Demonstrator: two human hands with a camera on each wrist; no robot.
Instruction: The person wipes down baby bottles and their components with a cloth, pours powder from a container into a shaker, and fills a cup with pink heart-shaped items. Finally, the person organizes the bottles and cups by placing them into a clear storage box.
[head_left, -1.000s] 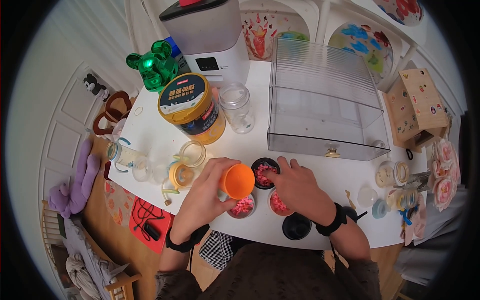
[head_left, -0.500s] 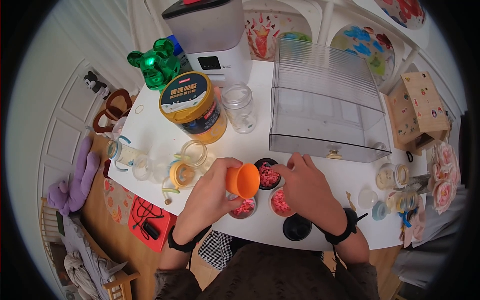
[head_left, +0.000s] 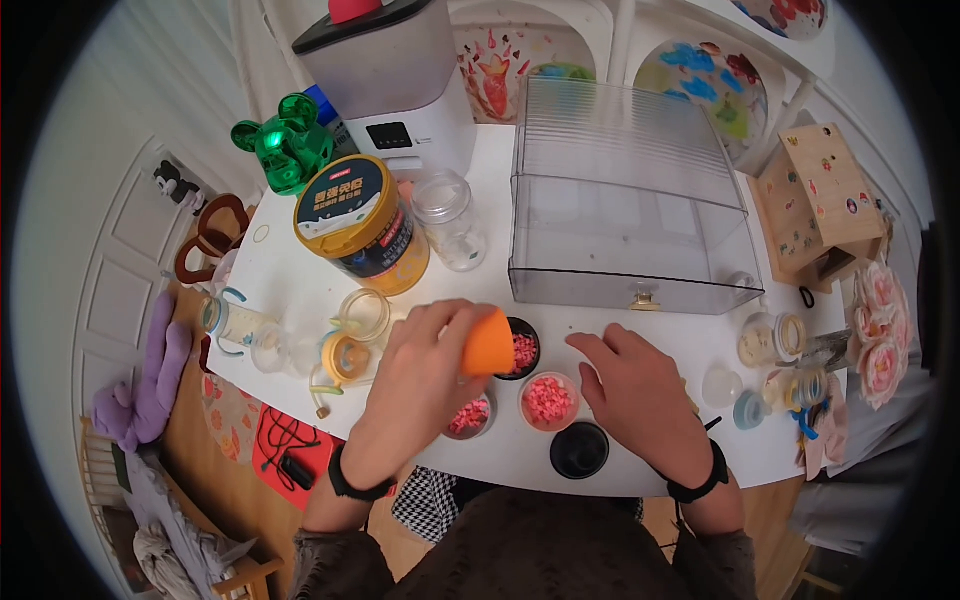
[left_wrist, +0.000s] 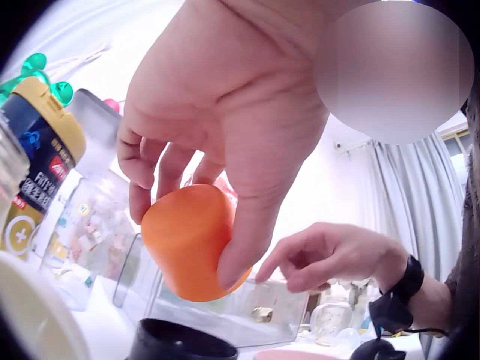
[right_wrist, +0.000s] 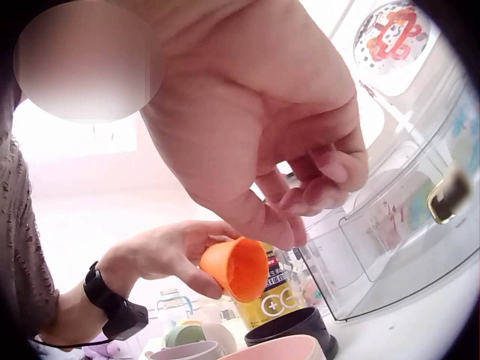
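Observation:
My left hand [head_left: 415,370] holds an orange cup [head_left: 488,343] between thumb and fingers, tipped sideways beside a black cup [head_left: 523,350] of small pink pieces. In the right wrist view the orange cup's open mouth [right_wrist: 247,271] faces right, its inside bare. A pink cup [head_left: 549,402] full of pink pieces stands in front of the black one. Left of it, partly under my left hand, is another cup [head_left: 470,418] of pink pieces. My right hand [head_left: 640,395] hovers right of the pink cup, fingers loosely bent and holding nothing. A second black cup [head_left: 579,450] sits near the table's front edge.
Behind the hands stand a clear-grey lidded box [head_left: 635,210], a glass jar [head_left: 450,220] and a yellow tub [head_left: 360,225]. Baby bottle parts [head_left: 345,355] lie to the left. Small jars [head_left: 775,340] and lids [head_left: 752,410] stand at the right.
My right hand has come up out of the back black cup and moved right, its fingers spreading. My left hand has turned the orange cup so its mouth no longer faces the head camera.

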